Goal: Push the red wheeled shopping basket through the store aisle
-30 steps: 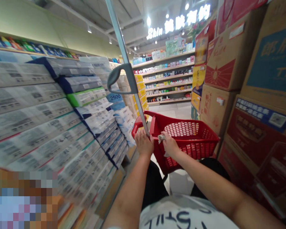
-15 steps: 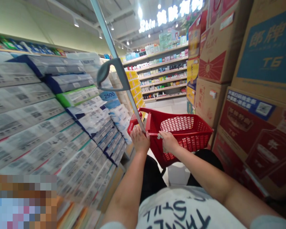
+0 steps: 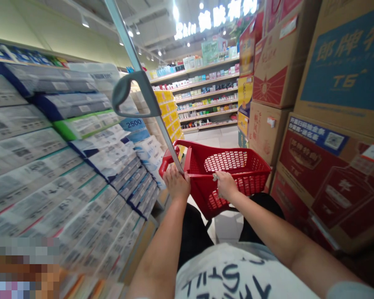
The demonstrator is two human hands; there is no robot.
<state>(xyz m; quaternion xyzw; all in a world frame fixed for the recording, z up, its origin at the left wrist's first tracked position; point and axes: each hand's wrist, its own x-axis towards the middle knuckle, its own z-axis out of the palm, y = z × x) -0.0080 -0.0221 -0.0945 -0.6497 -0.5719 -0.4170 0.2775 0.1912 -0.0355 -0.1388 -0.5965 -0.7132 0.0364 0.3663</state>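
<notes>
A red rolling shopping basket (image 3: 202,189) stands tilted in front of me. Its long metal pull handle (image 3: 166,139) rises to the upper left and ends above a grey hand grip (image 3: 149,97). My left hand (image 3: 177,186) is closed over the basket's near-left corner, fingers curled at the foot of the pull handle. On the near long rim rests my right hand (image 3: 227,185), closed around a crumpled pale wipe or tissue (image 3: 215,177). Part of this pale piece hangs below the fingers against the basket's side. Nothing shows inside the visible part of the basket.
Stacked packs of paper goods (image 3: 90,182) line the left side. Tall cardboard cartons (image 3: 324,158) rise close on the right. Pale floor tiles (image 3: 218,136) lead to shelves of small products (image 3: 208,89) at the back. My legs flank the basket.
My right hand has slid right along the near rim with the pale wipe. My left hand stays at the corner. The whole view has shifted slightly.
</notes>
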